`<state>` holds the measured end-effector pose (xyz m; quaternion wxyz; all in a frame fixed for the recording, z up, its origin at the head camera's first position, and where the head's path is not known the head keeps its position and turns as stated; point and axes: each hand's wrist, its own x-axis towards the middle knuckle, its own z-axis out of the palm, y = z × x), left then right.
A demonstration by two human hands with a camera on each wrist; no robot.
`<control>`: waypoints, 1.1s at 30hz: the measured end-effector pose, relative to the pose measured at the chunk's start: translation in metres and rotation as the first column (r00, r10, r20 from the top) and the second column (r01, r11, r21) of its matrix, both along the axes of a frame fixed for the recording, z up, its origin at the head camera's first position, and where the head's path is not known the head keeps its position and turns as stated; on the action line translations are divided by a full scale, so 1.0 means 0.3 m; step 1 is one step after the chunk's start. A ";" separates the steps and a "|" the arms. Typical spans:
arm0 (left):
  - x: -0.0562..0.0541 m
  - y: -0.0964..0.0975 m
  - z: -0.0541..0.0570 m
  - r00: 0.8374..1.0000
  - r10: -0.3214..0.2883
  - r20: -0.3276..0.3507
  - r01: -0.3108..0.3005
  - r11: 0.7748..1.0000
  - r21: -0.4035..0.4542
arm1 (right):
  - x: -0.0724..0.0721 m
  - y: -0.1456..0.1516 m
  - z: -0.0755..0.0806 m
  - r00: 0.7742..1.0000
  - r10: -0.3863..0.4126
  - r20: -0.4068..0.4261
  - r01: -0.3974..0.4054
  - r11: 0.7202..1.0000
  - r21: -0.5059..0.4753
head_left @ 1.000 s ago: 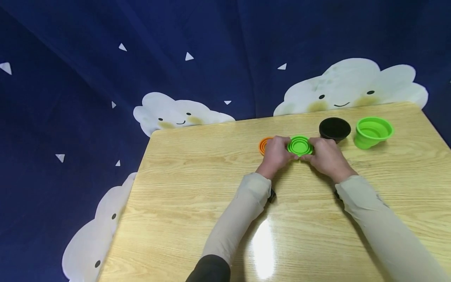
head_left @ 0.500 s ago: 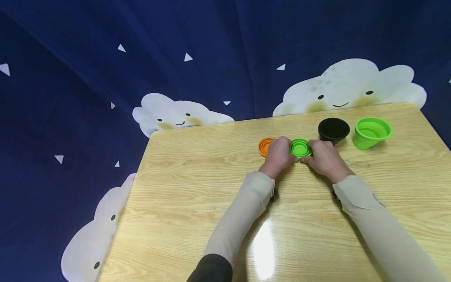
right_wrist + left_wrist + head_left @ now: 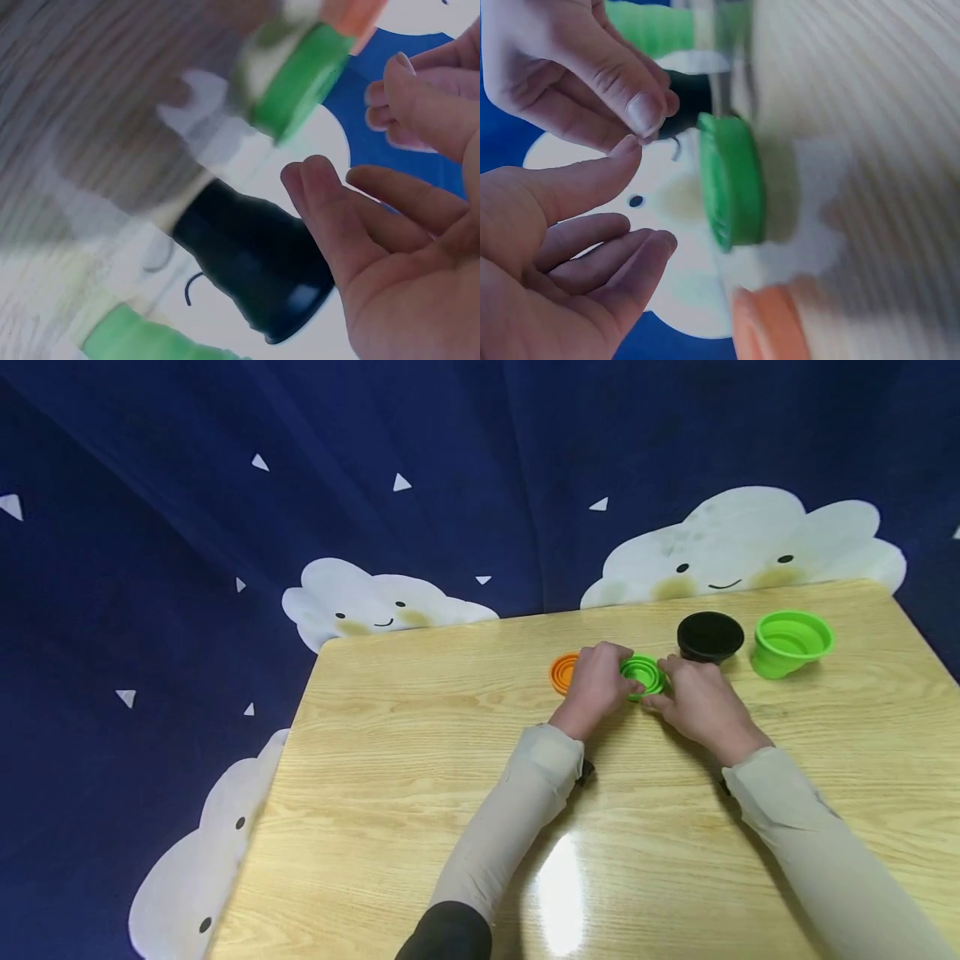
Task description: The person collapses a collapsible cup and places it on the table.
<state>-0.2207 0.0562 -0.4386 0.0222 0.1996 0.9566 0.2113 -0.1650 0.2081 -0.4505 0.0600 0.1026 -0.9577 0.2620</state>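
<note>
Left grip [image 3: 596,683], right grip [image 3: 703,699] flank small green cup [image 3: 643,672]; 1 orange cup [image 3: 562,674] part-hidden.

What a shine on that tabletop [image 3: 375,777]: pale wood grain, smooth and glossy, white glare blazing at the near side! Right of centre, the flat green cup [image 3: 642,673] shows ringed, rubbery-looking plastic, and the flat orange cup [image 3: 562,673] on its left looks like the same stuff. Farther right, the black cup [image 3: 710,637] catches a pale highlight; the tall green cup [image 3: 793,639] is ridged. Far side, matt, lightly creased cloth [image 3: 450,410]; near, wrinkled matt fabric sleeves [image 3: 495,827].
</note>
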 end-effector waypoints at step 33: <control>-0.044 0.221 -0.015 0.994 0.023 0.102 -0.069 0.879 0.471 | 0.019 0.187 0.011 0.921 -0.377 -0.100 0.336 0.897 -0.288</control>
